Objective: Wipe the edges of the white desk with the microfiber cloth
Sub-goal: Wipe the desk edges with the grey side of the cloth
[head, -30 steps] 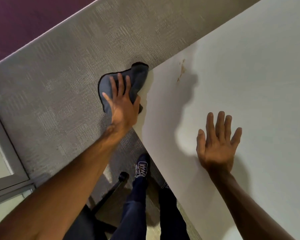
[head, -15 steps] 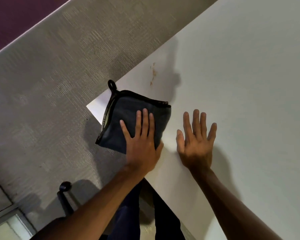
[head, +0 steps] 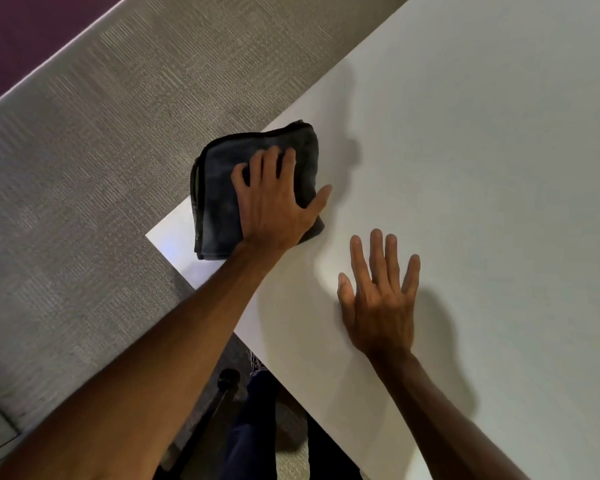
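The white desk fills the right of the view, its corner at the lower left of the cloth. A folded dark grey microfiber cloth lies flat on the desk along the far edge, close to that corner. My left hand presses down on the cloth with its fingers curled into the fabric and the thumb out on the desk. To the right and nearer me, my right hand rests flat on the bare desk top, fingers spread, holding nothing.
Grey carpet surrounds the desk's corner, with a purple floor strip at the top left. Below the near desk edge are my dark trouser legs and a black chair base.
My left hand has slid the cloth along the far edge away from the corner, over the place where a brown stain showed. My right hand has stayed flat on the desk.
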